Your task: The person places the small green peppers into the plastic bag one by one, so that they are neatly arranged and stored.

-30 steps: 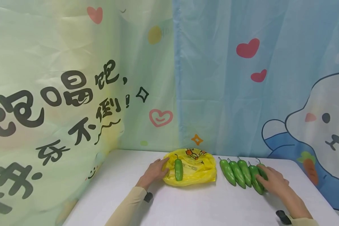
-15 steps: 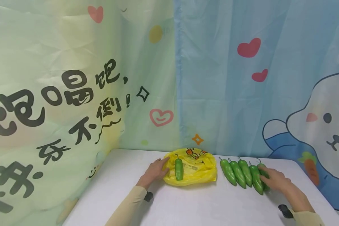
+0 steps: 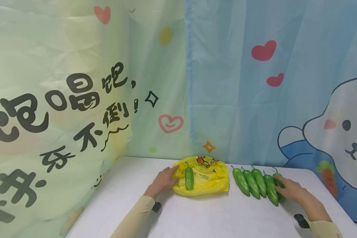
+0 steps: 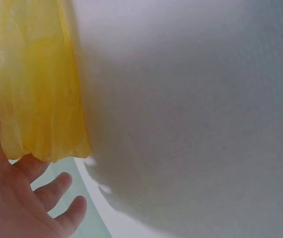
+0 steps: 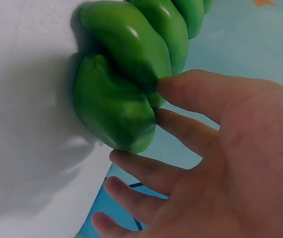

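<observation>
A yellow plastic bag (image 3: 215, 185) with printed figures lies at the table's back middle, its rim rolled outward. On its left part rests one green pepper (image 3: 189, 179). My left hand (image 3: 164, 180) holds the bag's left rim between thumb and fingers, the outer fingers spread. Right of the bag, several green peppers lie side by side in a slanted row. My right hand (image 3: 293, 191) rests its fingertips on the rightmost pepper (image 5: 111, 109), and its thumb touches the pepper beside it (image 5: 126, 37). The right hand partly hides the rightmost pepper in the head view.
The white table (image 3: 220, 218) ends just behind the bag and peppers, against a printed curtain (image 3: 220, 82). Its right edge runs near my right hand. A dark strap-mounted device (image 3: 301, 220) sits at my right wrist, and another (image 3: 156, 207) at my left.
My right hand has shifted slightly to the right, its thumb drawing back from over the row, so more of the rightmost pepper shows. The left hand, bag and pepper on it stay put.
</observation>
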### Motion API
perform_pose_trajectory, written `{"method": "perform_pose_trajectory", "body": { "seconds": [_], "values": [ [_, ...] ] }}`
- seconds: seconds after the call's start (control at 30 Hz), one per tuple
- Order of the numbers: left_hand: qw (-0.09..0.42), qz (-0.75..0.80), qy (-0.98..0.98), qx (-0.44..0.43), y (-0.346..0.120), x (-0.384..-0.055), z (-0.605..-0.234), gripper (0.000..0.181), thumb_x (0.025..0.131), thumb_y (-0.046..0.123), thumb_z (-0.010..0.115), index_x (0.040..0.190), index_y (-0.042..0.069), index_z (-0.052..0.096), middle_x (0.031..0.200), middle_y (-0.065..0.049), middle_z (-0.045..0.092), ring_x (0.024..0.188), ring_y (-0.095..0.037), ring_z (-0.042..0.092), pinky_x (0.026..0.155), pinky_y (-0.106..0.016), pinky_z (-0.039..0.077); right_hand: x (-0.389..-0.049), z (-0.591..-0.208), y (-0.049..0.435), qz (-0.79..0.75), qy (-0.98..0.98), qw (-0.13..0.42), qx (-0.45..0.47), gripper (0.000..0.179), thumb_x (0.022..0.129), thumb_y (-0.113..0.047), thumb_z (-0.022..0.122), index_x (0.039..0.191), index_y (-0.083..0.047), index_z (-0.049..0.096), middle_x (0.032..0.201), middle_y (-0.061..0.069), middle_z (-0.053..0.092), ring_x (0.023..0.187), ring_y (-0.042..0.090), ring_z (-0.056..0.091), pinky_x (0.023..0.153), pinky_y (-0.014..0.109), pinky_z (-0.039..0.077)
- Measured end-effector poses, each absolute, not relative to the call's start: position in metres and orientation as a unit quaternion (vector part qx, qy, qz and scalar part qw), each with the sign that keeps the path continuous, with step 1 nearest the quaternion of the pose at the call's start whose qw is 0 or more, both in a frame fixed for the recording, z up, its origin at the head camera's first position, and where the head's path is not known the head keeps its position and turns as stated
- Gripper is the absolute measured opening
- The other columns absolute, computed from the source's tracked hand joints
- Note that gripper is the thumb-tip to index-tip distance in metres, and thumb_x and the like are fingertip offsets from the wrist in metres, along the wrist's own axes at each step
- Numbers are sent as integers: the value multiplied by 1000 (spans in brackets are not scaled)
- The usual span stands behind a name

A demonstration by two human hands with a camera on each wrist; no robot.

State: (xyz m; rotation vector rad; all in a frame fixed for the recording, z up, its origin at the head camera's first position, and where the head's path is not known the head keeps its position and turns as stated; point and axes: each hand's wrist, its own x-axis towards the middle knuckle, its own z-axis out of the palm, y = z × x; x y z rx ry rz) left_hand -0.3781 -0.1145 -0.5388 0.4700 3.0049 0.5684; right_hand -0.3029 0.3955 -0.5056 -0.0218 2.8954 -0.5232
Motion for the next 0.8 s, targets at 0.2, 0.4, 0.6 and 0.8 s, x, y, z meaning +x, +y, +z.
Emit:
{"method": "perform_pose_trajectory", "body": {
  "seconds": [0.2, 0.4, 0.6, 0.8],
  "values": [
    [21, 186, 970, 152, -114, -382, -543, 55, 101, 35, 53, 152, 19, 44, 148, -13, 55, 143, -38, 43, 118, -55, 38, -304, -508, 399, -193, 976, 104, -14, 59, 97, -19, 55, 141, 16, 35, 140, 48, 36, 126, 68, 37, 100, 75, 40],
    [19, 184, 970, 158, -113, -380, -539, 54, 101, 34, 53, 152, 18, 44, 147, -13, 56, 143, -38, 44, 118, -54, 39, -301, -507, 400, -196, 975, 103, -24, 57, 95, -14, 57, 140, 17, 37, 137, 49, 39, 124, 68, 39, 98, 75, 41],
    [23, 186, 970, 153, -112, -379, -536, 54, 101, 34, 53, 152, 19, 44, 148, -13, 55, 143, -38, 43, 118, -54, 38, -304, -514, 404, -181, 978, 103, -26, 60, 94, -17, 62, 139, 16, 39, 134, 48, 43, 123, 68, 41, 97, 75, 41],
    [28, 193, 970, 144, -112, -378, -536, 55, 101, 35, 53, 153, 20, 44, 149, -14, 53, 143, -39, 43, 118, -55, 38, -304, -522, 404, -153, 985, 77, -13, 55, 92, -17, 63, 136, 12, 45, 124, 48, 49, 114, 67, 48, 87, 75, 47]
  ]
}}
